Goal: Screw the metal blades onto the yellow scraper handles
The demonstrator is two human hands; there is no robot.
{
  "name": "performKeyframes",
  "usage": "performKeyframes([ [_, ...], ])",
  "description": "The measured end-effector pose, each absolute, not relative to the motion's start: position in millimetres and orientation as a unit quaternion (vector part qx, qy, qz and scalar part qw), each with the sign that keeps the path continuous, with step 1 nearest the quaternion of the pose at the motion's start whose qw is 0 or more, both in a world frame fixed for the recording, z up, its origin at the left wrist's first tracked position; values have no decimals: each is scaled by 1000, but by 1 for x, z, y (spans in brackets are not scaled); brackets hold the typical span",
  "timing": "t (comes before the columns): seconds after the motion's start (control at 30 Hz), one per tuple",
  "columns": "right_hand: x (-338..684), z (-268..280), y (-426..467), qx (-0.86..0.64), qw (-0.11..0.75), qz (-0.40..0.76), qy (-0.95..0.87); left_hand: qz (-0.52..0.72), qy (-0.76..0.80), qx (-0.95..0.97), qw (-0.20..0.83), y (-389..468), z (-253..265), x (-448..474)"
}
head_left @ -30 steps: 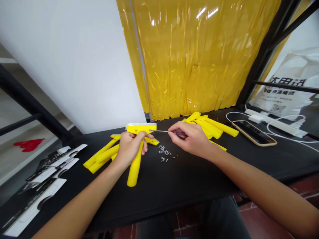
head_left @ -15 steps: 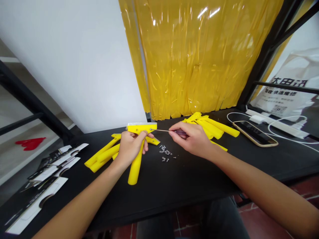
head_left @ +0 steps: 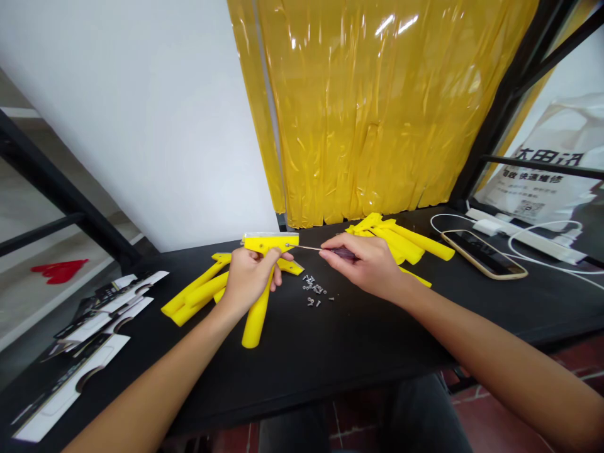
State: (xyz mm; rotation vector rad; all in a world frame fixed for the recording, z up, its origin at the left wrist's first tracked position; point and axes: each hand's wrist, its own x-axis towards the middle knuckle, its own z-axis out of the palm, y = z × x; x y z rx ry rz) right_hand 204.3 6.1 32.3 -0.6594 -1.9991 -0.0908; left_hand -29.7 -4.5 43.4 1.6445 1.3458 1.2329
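My left hand is closed around the neck of a yellow scraper, whose handle points down toward me. Along the top of its wide head runs a pale metallic strip. My right hand grips a screwdriver by its dark handle. The thin shaft reaches left, and its tip meets a screw at the right end of the scraper head. Loose small screws and nuts lie on the black table between my hands.
More yellow scrapers lie behind my left hand, and another pile lies beyond my right. White-and-black cards are spread at the left. A phone, white cables and a power strip sit at the right, by black shelf posts.
Both hands hold nearly the same pose, with the screwdriver tip still at the screw. The right fingers have shifted slightly on the handle, and the whole view has moved a little.
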Motion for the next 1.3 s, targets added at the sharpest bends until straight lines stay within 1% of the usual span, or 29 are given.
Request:
performKeyframes([
  [0.17,205,32,6,-269,491,-36,-828,466,515,646,317,-4,41,-30],
  [0.3,205,32,7,-276,481,-3,-832,453,532,666,261,-4,39,-32],
  [0.37,205,33,7,-291,479,34,-828,439,544,688,195,-5,40,-33],
  [0.47,206,36,10,-323,465,113,-816,429,536,727,29,-8,41,-33],
  [0.53,209,36,15,-331,430,159,-825,439,501,742,-68,-8,40,-34],
  [0.63,212,32,22,-326,375,190,-847,460,431,762,-148,-4,34,-38],
  [0.77,209,24,26,-304,352,229,-855,444,338,806,-198,0,22,-42],
  [0.83,203,20,24,-274,355,303,-841,426,290,827,-226,-1,16,-41],
  [0.93,191,15,21,-228,379,449,-776,397,230,847,-270,-5,11,-37],
  [1.03,184,11,18,-218,400,539,-709,385,202,845,-313,-9,13,-34],
  [1.2,181,7,14,-213,413,629,-624,374,197,832,-359,-15,18,-33],
  [1.3,183,8,12,-217,415,634,-616,369,203,836,-352,-15,17,-34],
])
